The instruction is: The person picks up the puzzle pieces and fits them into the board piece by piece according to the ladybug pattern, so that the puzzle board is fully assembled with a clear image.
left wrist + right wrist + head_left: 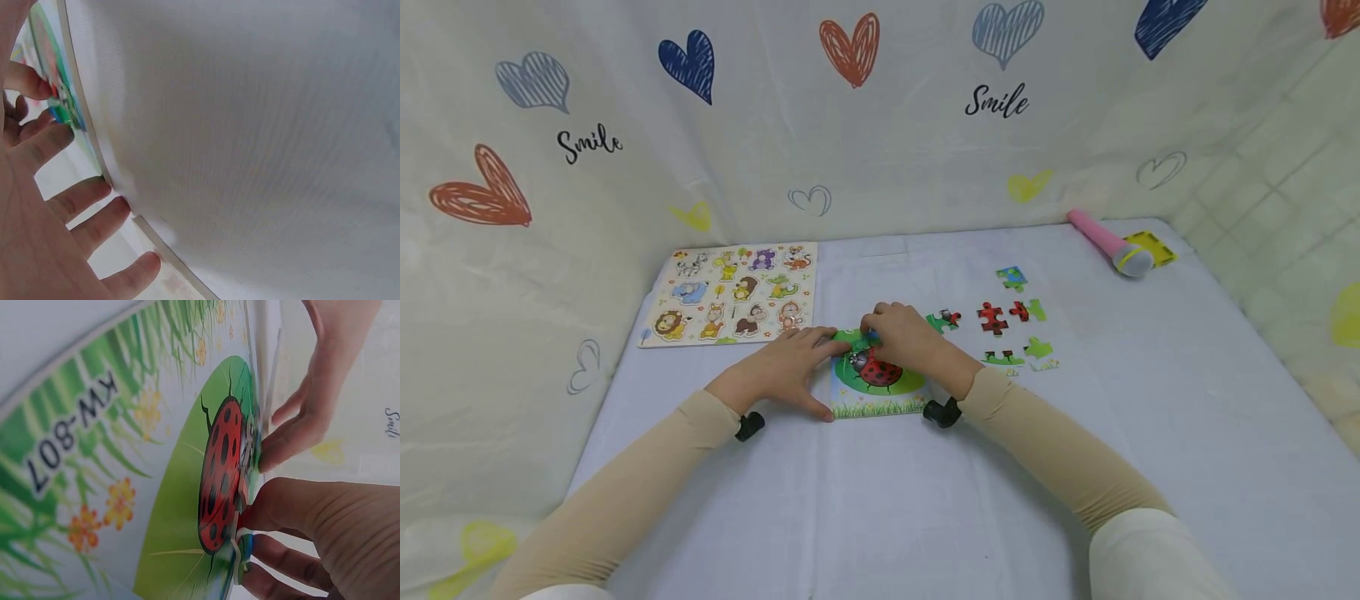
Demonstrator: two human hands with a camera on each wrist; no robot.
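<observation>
A ladybug puzzle board (880, 408) lies flat in the middle of the table, its grass-printed edge toward me. My left hand (782, 367) spreads along the board's left side, with thumb near the lower corner and fingertips by the upper one. Over the upper part of the board, my right hand (904, 337) pinches a small green-and-blue jigsaw piece (245, 547) between thumb and fingers. In the right wrist view that piece is tilted close against the picture, beside the printed ladybug (222, 469). My right hand covers the board's upper right area in the head view.
Several loose jigsaw pieces lie right of the board, among them a red one (992, 319) and a blue-green one (1012, 277). An animal puzzle board (724, 292) sits at the back left. A pink toy microphone (1108, 242) rests by a yellow frame (1153, 247) at the back right.
</observation>
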